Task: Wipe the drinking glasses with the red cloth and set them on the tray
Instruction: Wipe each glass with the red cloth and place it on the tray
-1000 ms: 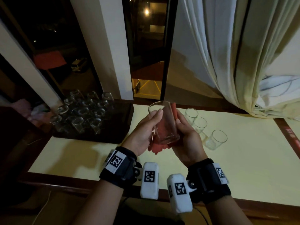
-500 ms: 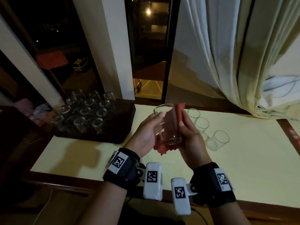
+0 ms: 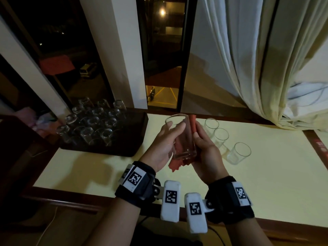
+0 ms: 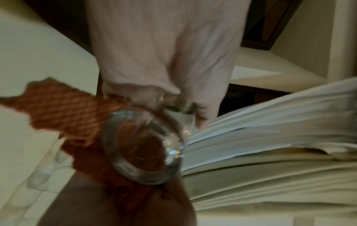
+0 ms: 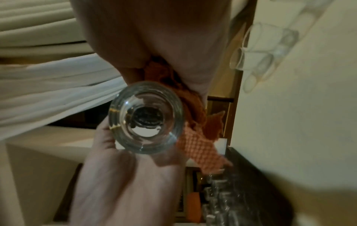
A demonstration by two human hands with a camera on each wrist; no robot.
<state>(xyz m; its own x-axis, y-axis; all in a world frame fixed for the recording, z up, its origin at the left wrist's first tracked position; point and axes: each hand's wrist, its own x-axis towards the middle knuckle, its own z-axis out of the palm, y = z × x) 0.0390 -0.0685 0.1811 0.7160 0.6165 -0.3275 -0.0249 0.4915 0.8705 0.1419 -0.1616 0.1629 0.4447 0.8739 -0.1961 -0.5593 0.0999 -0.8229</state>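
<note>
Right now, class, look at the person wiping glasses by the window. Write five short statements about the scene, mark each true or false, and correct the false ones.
1. Both hands hold one glass up off the table. True.
2. The red cloth lies flat on the table. False: the right hand presses it against the glass.
3. Three glasses stand on the table to the right of the hands. True.
4. The dark tray holds no glasses. False: many glasses stand on it.
5. The left hand holds the cloth alone. False: its fingers wrap round the glass.
</note>
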